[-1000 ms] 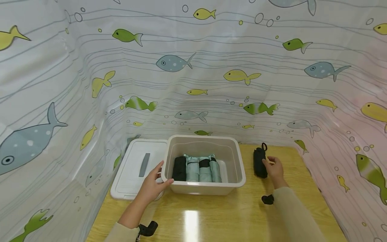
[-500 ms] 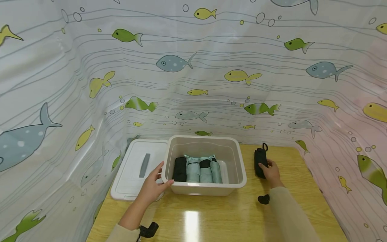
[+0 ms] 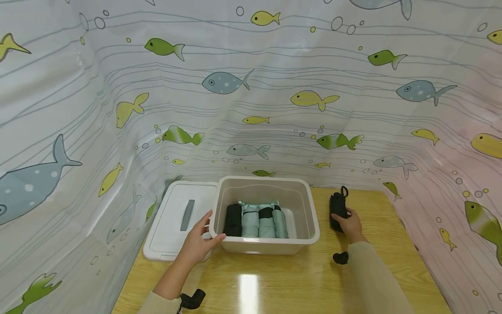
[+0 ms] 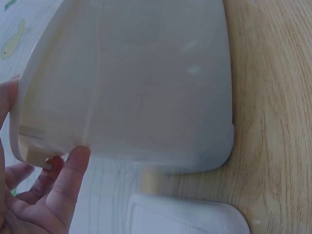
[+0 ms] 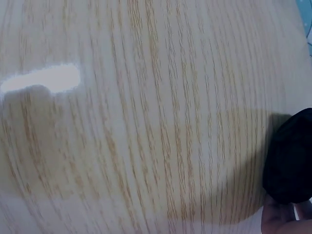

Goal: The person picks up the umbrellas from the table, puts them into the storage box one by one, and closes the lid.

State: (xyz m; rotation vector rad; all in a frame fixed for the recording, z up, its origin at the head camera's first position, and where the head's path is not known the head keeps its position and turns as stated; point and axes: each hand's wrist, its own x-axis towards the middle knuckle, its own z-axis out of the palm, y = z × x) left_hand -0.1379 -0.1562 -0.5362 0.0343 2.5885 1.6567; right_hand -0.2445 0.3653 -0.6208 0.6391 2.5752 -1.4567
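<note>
A beige plastic storage box (image 3: 262, 247) stands on the table, with a black folded umbrella (image 3: 233, 220) and several pale green ones (image 3: 250, 223) side by side in it. My left hand (image 3: 198, 244) holds the box at its near left corner, thumb along the front rim and fingers against the left side. In the left wrist view, fingertips (image 4: 78, 156) touch the box wall (image 4: 151, 87). To the right of the box, another black folded umbrella (image 3: 337, 204) lies with its strap loop pointing away. My right hand (image 3: 351, 227) grips its near half; in the right wrist view the umbrella (image 5: 291, 158) hides most fingers.
A white lid (image 3: 168, 226) with a grey strip lies left of the box, partly beneath the left hand. Wood-grain tabletop (image 3: 290, 283) shows in front. A fish-patterned curtain (image 3: 251, 104) encloses the back and both sides.
My right hand has moved slightly left and closed around the black umbrella on the table, thumb now across it. My left hand stays at the box corner.
</note>
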